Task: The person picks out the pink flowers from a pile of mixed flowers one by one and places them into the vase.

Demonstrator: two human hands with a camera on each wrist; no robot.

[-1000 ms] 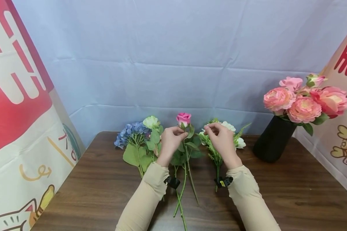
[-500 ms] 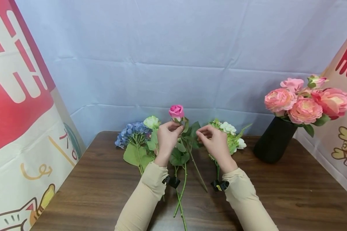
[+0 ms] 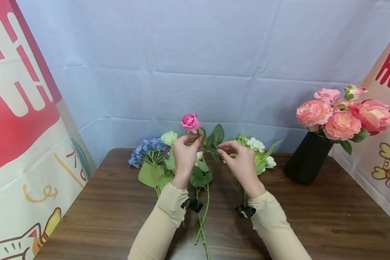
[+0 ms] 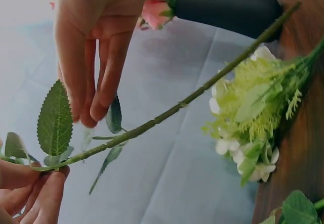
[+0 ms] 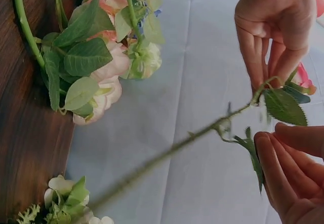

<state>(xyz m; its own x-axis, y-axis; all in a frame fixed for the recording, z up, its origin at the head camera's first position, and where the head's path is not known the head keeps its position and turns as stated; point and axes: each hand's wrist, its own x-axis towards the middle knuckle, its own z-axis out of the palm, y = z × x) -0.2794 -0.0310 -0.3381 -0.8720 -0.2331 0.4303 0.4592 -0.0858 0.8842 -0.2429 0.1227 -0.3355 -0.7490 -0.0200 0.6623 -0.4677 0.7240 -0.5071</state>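
Note:
Just below its bloom, my left hand (image 3: 184, 153) pinches a pink rose (image 3: 190, 122) by the stem. In the left wrist view the bare rose stem (image 4: 172, 110) slants up to the right, away from the left fingertips. My right hand (image 3: 242, 162) is beside the rose's leaves. In the right wrist view its thumb and forefinger are slightly parted, and a green leaf (image 5: 255, 163) lies against or just behind the fingers; contact is hard to tell. Another serrated leaf (image 4: 55, 119) stands up near the left hand's pinch.
Blue hydrangea (image 3: 148, 150) and pale flowers (image 3: 169, 137) lie at the left on the wooden table (image 3: 107, 216). White and green flowers (image 3: 256, 144) lie behind the right hand. A black vase (image 3: 308, 157) with pink blooms stands at the right, before a pale cloth (image 3: 198, 54).
The rose has risen and moved left with my left hand, its bloom tipping left. Its stem has swung right. My right hand has shifted left and slightly down, and its thumb and forefinger have parted.

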